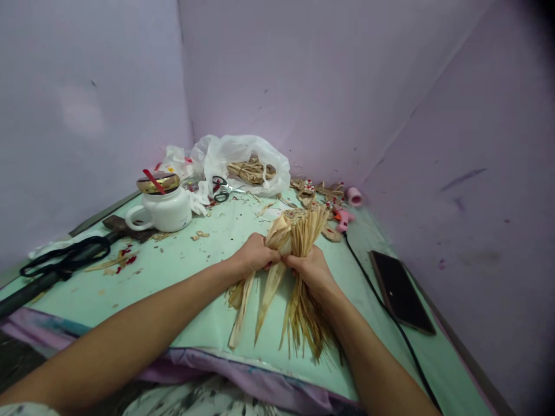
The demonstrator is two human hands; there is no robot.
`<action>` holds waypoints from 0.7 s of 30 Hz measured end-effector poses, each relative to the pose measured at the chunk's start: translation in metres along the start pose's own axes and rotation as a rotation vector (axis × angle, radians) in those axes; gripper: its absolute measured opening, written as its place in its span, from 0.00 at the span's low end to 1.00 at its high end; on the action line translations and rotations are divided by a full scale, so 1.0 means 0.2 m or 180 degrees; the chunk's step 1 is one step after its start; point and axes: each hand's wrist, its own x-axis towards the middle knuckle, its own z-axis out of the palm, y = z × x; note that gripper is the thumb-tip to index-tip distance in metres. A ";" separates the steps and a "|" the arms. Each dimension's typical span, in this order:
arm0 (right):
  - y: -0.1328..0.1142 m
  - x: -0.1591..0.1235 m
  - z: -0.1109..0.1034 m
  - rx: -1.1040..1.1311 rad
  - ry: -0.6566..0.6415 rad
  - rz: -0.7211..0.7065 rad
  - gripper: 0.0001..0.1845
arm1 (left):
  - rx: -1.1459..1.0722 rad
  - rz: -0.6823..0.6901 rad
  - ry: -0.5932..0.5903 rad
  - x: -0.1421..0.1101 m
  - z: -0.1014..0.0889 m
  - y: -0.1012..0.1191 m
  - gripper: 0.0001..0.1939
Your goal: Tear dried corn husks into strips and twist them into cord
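Note:
My left hand (257, 253) is closed around a bunch of dry, pale husk strips (277, 232), wide and leaf-like, with ends hanging below the fist. Close beside it, my right hand (313, 270) grips a thicker bundle of thin dried strips (309, 315), which fans out above and below the fingers. Both thumbs nearly meet in the middle. A single broad husk strip (271, 292) hangs between the hands; which hand holds it I cannot tell. The bundles are held over the pale green tabletop (208, 315).
At the back, a white plastic bag (275, 167) holds more dried strips. Scissors (223, 189) lie before it. A white mug (167, 209) with a gold lid stands left. Woven pieces (332, 233), a pink glue gun (344, 219), its black cord (375, 306) and a phone (403, 293) lie right.

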 end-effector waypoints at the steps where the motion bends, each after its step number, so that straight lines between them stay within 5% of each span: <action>1: 0.00 0.00 0.00 0.0052 0.0011 0.0004 0.06 | -0.0021 0.0015 -0.0007 0.00 0.00 0.00 0.09; 16: 0.00 0.01 -0.04 0.1539 -0.0725 0.0793 0.12 | -0.0973 -0.0266 -0.0594 0.01 -0.04 0.02 0.08; 21: 0.00 0.05 -0.08 0.2196 -0.0393 0.1345 0.10 | -0.1138 -0.0490 -0.0491 0.02 -0.07 0.04 0.07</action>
